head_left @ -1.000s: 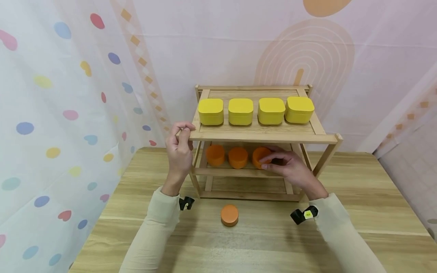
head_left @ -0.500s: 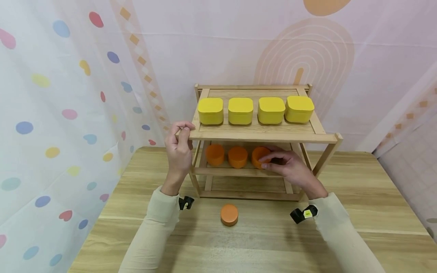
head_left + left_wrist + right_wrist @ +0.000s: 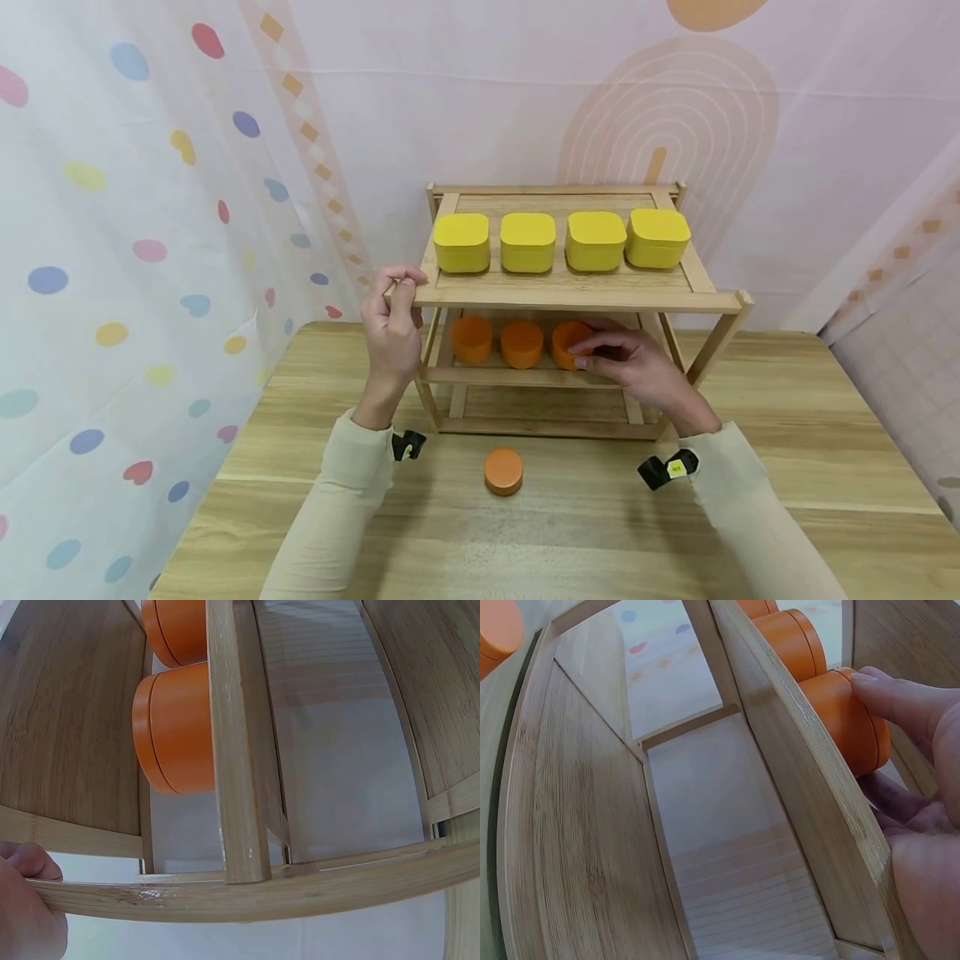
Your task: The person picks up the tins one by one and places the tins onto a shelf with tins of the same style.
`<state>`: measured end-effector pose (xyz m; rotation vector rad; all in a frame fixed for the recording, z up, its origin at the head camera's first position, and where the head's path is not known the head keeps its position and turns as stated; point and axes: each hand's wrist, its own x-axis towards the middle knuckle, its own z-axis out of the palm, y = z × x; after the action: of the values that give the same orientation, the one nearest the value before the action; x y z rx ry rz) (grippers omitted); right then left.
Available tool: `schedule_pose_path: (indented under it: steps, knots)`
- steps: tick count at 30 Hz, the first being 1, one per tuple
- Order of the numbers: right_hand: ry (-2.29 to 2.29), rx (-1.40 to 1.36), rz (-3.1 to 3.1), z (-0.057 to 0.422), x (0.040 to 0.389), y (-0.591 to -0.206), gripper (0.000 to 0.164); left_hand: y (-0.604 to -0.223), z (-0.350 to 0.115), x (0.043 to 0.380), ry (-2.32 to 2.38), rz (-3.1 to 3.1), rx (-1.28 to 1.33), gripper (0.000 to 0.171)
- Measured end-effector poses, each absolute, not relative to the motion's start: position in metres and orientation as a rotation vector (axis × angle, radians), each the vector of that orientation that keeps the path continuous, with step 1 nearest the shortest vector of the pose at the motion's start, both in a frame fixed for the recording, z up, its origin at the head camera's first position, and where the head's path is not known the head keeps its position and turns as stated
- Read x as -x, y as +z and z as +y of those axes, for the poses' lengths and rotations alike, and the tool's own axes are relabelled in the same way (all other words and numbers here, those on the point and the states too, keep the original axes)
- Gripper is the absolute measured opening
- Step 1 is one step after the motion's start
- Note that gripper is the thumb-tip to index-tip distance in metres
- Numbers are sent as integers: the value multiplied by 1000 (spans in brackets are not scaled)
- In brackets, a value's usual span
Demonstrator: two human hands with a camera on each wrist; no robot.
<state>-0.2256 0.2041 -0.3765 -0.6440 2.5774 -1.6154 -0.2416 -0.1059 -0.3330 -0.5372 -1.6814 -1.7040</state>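
Observation:
My left hand [image 3: 393,333] grips the front left corner of a wooden shelf rack [image 3: 555,298], its fingers curled over the top edge. On the rack's middle shelf, my right hand [image 3: 637,362] pinches the rightmost of three round orange tins [image 3: 566,348] between thumb and fingers. In the right wrist view the thumb lies on the lid edge of that orange tin [image 3: 840,724], with the fingers beneath, partly hidden by the shelf rail. The other two orange tins [image 3: 522,345] stand in a row to its left. A further orange tin [image 3: 503,472] sits on the table before the rack.
Several yellow square tins [image 3: 528,243] with rounded corners line the top shelf. The bottom shelf [image 3: 543,406] lies just above the wooden table [image 3: 592,533]. A patterned curtain [image 3: 480,100] hangs close behind the rack, and another side of it runs along the left.

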Motion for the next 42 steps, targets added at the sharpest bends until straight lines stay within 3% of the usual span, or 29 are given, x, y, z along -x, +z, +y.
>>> schedule_pose_path:
  steps: [19,37,42]
  knots:
    - [-1598,641,2581,201,226,-372,18,-332,-108,241,-1690,-1662,565,25]
    - [-1647,759,2676,199,217,-377,19,-331,-107,239,-1704,-1692,540,25]
    - [-1678,909,2750,198,213,-379,22,-332,-106,240,-1701,-1707,533,25]
